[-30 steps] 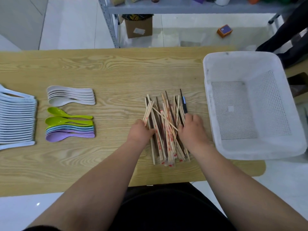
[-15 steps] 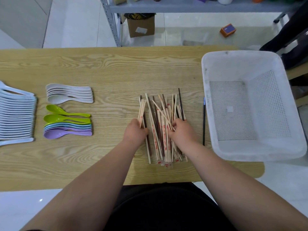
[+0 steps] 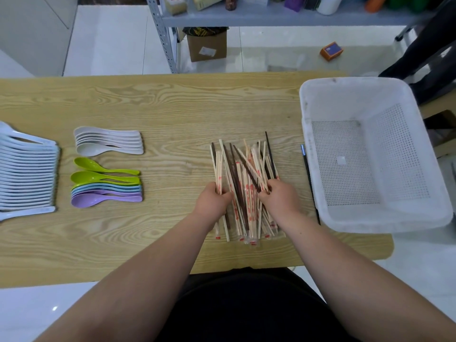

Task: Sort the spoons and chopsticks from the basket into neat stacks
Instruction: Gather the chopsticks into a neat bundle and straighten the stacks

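The wooden table (image 3: 172,102) carries everything now. The white mesh basket (image 3: 350,95) at its right end looks emptied. Along the left edge the white spoons (image 3: 27,174) lie in a long nested row. Beside them sit a short stack of cream spoons (image 3: 108,141) and a stack of coloured spoons (image 3: 106,186). So the spoons look done.

The chopsticks (image 3: 246,174) lie in a loose, crossed heap in the middle. The left hand (image 3: 212,201) curls round a few pale ones at its left edge, and the right hand (image 3: 281,197) grips several at the right. In the last second both hands have drawn inward, narrowing the heap. One blue-tipped dark chopstick (image 3: 309,178) has left it and lies alone just beside the basket. I'd say squaring this heap is the remaining job.
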Tool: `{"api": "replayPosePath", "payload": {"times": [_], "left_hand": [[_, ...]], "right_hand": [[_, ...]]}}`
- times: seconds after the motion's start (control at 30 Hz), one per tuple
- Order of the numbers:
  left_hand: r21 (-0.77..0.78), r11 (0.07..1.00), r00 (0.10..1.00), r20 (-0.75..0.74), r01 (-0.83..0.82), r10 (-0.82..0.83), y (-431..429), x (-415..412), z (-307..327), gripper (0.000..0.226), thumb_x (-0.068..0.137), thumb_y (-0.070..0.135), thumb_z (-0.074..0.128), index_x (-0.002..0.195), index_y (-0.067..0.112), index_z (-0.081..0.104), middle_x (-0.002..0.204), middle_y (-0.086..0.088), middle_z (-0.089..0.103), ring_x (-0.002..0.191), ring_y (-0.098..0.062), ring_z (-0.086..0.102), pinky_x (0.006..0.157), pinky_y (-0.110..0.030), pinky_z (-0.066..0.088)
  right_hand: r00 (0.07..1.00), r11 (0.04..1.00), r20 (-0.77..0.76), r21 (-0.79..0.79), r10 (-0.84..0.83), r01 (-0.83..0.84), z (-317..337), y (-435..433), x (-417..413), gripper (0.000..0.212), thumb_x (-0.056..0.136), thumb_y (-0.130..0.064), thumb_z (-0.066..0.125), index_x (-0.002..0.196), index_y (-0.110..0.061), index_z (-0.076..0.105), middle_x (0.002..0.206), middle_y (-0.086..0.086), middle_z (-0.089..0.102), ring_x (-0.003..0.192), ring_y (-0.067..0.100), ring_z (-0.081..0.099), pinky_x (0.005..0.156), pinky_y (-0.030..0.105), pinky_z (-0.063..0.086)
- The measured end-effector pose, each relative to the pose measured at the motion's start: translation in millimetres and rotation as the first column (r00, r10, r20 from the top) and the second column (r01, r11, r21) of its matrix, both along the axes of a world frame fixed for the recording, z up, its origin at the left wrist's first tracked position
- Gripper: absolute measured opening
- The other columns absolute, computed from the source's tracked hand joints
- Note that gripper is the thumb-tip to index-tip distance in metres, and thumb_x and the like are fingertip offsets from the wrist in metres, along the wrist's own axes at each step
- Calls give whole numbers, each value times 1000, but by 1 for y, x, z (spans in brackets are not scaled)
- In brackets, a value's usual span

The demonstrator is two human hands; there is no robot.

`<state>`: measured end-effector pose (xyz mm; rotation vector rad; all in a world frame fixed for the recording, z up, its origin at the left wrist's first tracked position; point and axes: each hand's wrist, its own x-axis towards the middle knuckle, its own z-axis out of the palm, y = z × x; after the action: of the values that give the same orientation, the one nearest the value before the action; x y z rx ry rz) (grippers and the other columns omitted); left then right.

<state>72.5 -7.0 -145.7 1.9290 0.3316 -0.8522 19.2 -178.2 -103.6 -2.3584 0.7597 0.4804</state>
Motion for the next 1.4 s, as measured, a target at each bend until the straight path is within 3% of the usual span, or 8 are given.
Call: {"api": "replayPosePath", "payload": {"times": [0.17, 0.37, 0.53, 0.63, 0.8, 1.03, 1.23, 1.4], "left_hand": [[-100, 994, 997, -68, -38, 31, 5, 1, 8, 16, 89, 27, 63, 98, 15, 57, 78, -10, 60, 65, -26, 56, 61, -38, 49], [-216, 968, 985, -141, -124, 94, 9, 4, 26, 10, 94, 23, 59, 98, 15, 59, 76, -6, 58, 64, -21, 51, 56, -32, 42], [-425, 881, 974, -179, -207, 142, -5, 8, 53, 55, 80, 40, 79, 115, 4, 59, 95, -13, 68, 77, -25, 64, 75, -43, 50], [-416, 875, 968, -147, -248, 204, -10, 9, 57, 27, 87, 19, 75, 102, 3, 59, 84, -16, 68, 74, -27, 68, 63, -36, 53], [-276, 900, 940, -145, -338, 309, 0, 12, 50, 13, 99, 12, 49, 87, 7, 50, 68, -11, 52, 58, -24, 54, 51, -32, 44], [-298, 880, 925, -207, -370, 319, 27, 17, 32, 13, 103, 16, 50, 93, 9, 48, 68, -8, 51, 48, -18, 54, 50, -34, 50], [-244, 888, 914, -214, -391, 343, 34, 6, 17, 11, 103, 15, 52, 95, 7, 49, 69, -8, 52, 48, -16, 49, 44, -29, 46], [-229, 880, 903, -222, -415, 368, 29, 3, 15, 13, 103, 15, 51, 92, 9, 49, 67, -6, 52, 50, -17, 48, 46, -30, 46]], "right_hand": [[998, 997, 29, -56, -51, 53, 9, -2, -3, 29, 101, -16, 51, 72, -20, 51, 69, -2, 53, 55, 12, 47, 47, 27, 26], [995, 996, 72, 45, -76, 73, 21, 7, -6, 23, 103, -24, 51, 82, -20, 58, 78, 0, 65, 59, 18, 59, 47, 27, 39], [993, 984, 111, 166, 50, -68, 43, 49, 0, 16, 102, -25, 54, 94, -20, 66, 83, -3, 69, 70, 9, 63, 57, 24, 41], [981, 986, 172, 120, 93, -115, 45, 67, 6, 16, 97, -18, 56, 94, -11, 70, 86, 5, 68, 77, 23, 61, 67, 29, 40], [989, 921, 140, 380, 36, -88, 45, 68, 7, 15, 95, -28, 63, 102, -23, 75, 90, -9, 74, 81, 5, 68, 73, 28, 56], [990, 996, 108, 13, -95, 94, 3, -7, 6, 32, 99, -29, 60, 129, -20, 60, 116, -3, 62, 84, 8, 60, 66, 20, 44], [999, 996, 9, -78, -44, 45, -22, -14, 24, 15, 97, -39, 61, 97, -24, 63, 90, -3, 66, 66, 10, 57, 50, 26, 39], [1000, 1000, -9, -25, -19, 18, -26, -10, 29, 32, 88, -47, 69, 109, -24, 62, 103, -2, 64, 80, 15, 61, 61, 29, 46]]}}
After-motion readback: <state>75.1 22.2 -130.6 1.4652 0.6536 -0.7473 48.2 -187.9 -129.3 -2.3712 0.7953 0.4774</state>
